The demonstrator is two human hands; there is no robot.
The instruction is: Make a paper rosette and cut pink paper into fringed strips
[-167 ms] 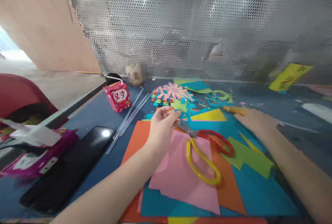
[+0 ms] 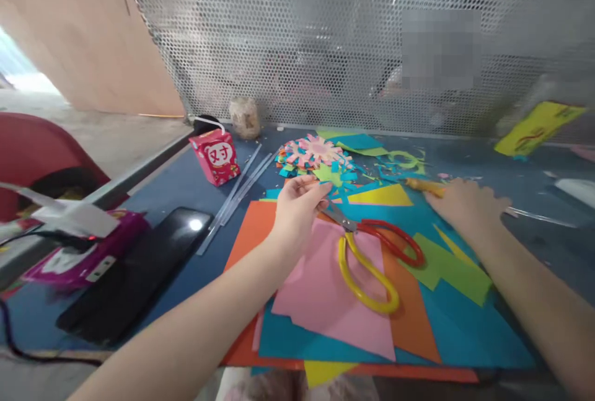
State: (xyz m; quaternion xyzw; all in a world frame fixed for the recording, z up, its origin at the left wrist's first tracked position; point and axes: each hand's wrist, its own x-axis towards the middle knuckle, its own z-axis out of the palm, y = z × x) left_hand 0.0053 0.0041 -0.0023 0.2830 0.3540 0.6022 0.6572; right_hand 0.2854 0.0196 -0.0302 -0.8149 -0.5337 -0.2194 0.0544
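My left hand (image 2: 297, 209) is stretched forward over the coloured paper sheets (image 2: 325, 302), fingers pinched together on a small blue paper scrap near the paper flower (image 2: 313, 153). My right hand (image 2: 465, 206) lies palm down on the blue sheet, fingers curled over a yellow pen-like tool (image 2: 423, 187) whose end sticks out to the left. Scissors (image 2: 372, 258) with one yellow and one red handle lie on the pink and orange sheets between my hands, blades pointing at my left hand.
A red drink carton (image 2: 216, 156) with a straw stands at the back left beside several clear strips (image 2: 237, 193). A black phone (image 2: 134, 277) and a purple packet (image 2: 79, 252) lie left. Perforated metal mesh (image 2: 325, 35) walls the back. Green and blue cuttings (image 2: 400, 162) are scattered.
The camera has tilted, so the view shifted slightly. My left hand has edged forward toward the scraps by the flower; my right hand stays on the yellow tool.
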